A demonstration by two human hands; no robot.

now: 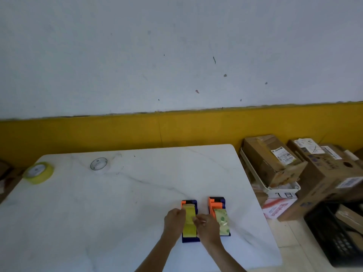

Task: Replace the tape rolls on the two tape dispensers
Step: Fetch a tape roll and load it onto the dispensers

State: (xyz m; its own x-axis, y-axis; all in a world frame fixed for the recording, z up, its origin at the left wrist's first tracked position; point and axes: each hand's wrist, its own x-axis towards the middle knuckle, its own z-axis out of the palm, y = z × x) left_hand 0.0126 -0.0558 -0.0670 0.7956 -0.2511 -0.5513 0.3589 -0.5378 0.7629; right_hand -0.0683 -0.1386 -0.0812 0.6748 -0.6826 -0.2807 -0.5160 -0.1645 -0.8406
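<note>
Both hands meet over the left tape dispenser, which sits near the front of the white marble-patterned table. The left hand presses against the dispenser's left flank, fingers curled onto the edge of the yellow tape roll mounted in it; the right hand pinches that same yellow roll from the right, fingertips closed on its top. Just right of the right hand, touching its knuckles or nearly so, stands the second dispenser, carrying a pale greenish tape roll. Both dispensers have blue bases and orange fronts pointing away from the person. Far off to the left of the hands, near the table's back edge, lie a spare clear tape roll and a spare yellow tape roll, well apart. Beyond the table's right side, cardboard boxes and a black crate crowd the floor.
</note>
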